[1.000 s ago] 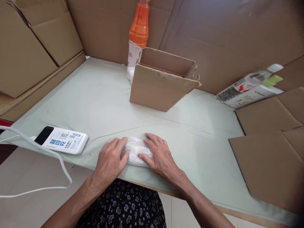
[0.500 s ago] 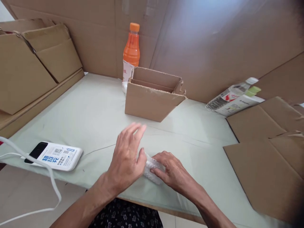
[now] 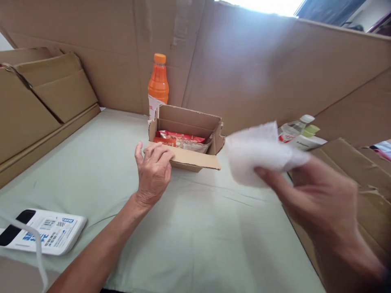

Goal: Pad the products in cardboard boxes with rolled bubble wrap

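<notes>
My right hand (image 3: 317, 203) holds a white bubble-wrapped packet (image 3: 259, 152) up in the air, to the right of a small open cardboard box (image 3: 186, 138). It is blurred by motion. My left hand (image 3: 153, 171) rests on the box's lowered front flap, fingers curled over its left end. Inside the box lie red and pale snack packets (image 3: 183, 140).
An orange drink bottle (image 3: 158, 83) stands behind the box. A clear bottle and a white carton (image 3: 301, 132) lie at the right, by flat cardboard sheets (image 3: 363, 171). A white power bank (image 3: 42, 232) with a cable sits at the near left on the pale green table (image 3: 198, 232).
My right hand lifted the wrapped packet off the table and carried it up to the right. My left hand left the packet and moved forward onto the box's flap. The view tilted up.
</notes>
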`<state>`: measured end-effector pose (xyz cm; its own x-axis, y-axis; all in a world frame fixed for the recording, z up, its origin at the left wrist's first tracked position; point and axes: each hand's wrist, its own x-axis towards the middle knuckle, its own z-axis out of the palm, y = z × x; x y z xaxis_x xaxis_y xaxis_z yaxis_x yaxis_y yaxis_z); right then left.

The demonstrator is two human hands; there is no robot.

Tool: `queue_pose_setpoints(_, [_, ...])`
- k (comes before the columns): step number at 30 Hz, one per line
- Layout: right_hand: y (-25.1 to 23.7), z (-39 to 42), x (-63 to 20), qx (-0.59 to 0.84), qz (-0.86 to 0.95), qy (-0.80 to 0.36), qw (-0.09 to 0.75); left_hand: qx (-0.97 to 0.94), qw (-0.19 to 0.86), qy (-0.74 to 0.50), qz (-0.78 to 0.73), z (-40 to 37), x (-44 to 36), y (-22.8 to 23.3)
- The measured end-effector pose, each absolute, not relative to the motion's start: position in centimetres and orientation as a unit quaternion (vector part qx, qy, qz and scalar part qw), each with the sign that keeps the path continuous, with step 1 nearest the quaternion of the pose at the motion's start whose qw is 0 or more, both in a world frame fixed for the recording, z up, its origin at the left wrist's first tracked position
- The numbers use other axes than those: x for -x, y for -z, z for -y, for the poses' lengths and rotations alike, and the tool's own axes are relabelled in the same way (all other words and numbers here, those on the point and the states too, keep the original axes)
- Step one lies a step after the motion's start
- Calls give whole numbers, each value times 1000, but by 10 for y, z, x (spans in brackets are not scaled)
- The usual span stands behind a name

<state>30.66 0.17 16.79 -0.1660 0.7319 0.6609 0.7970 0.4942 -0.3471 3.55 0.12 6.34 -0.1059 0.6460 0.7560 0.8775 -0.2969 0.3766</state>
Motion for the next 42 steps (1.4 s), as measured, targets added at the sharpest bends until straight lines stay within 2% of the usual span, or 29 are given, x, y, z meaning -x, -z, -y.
queue_pose_setpoints(2, [-187, -33, -284, 476, 778, 47, 407, 651, 130, 475, 577, -2, -37, -63])
queue_pose_setpoints(4, [-196, -65, -255, 447, 823, -2, 350, 651, 137, 475, 576, -6, -37, -65])
queue_pose_setpoints(6, [-194, -95, -226, 440, 863, -38, 245, 653, 138, 471, 577, -8, -36, -67])
queue_pose_setpoints(9, [-178, -126, -191, 421, 906, -48, 21, 656, 128, 472, 575, -9, -33, -68])
queue_pose_setpoints(11, [-166, -137, -175, 390, 915, -45, -89, 656, 122, 478, 572, -10, -33, -69])
queue_pose_setpoints(13, [-160, -144, -165, 375, 916, -43, -133, 656, 121, 479, 571, -11, -33, -70])
queue_pose_setpoints(15, [-161, -146, -162, 369, 918, -60, -136, 653, 122, 482, 571, -12, -34, -73])
queue_pose_setpoints(17, [-169, -143, -170, 350, 927, -94, -97, 635, 122, 502, 574, -11, -32, -75])
queue_pose_setpoints(18, [-174, -138, -178, 343, 932, -108, -50, 619, 119, 519, 577, -11, -30, -76])
queue_pose_setpoints(20, [-181, -122, -205, 371, 916, -107, 108, 583, 95, 556, 585, -9, -22, -75])
queue_pose_setpoints(23, [-167, -87, -257, 490, 775, -42, 398, 532, -21, 587, 610, -10, -9, -67])
queue_pose_setpoints(25, [-139, -67, -286, 524, 688, -29, 501, 503, -116, 586, 625, -15, -4, -59])
queue_pose_setpoints(26, [-121, -61, -293, 531, 665, -61, 521, 494, -155, 583, 626, -18, -2, -54])
queue_pose_setpoints(30, [-56, -64, -273, 528, 679, -271, 433, 469, -258, 611, 584, -33, 0, -39])
queue_pose_setpoints(32, [-41, -74, -250, 497, 678, -332, 429, 451, -292, 632, 558, -36, -1, -36])
queue_pose_setpoints(36, [-41, -77, -251, 507, 642, -342, 462, 441, -312, 636, 551, -23, -20, -39])
queue_pose_setpoints(42, [-45, 1, -346, 594, 578, -271, 489, 530, -354, 584, 503, 49, -95, -38])
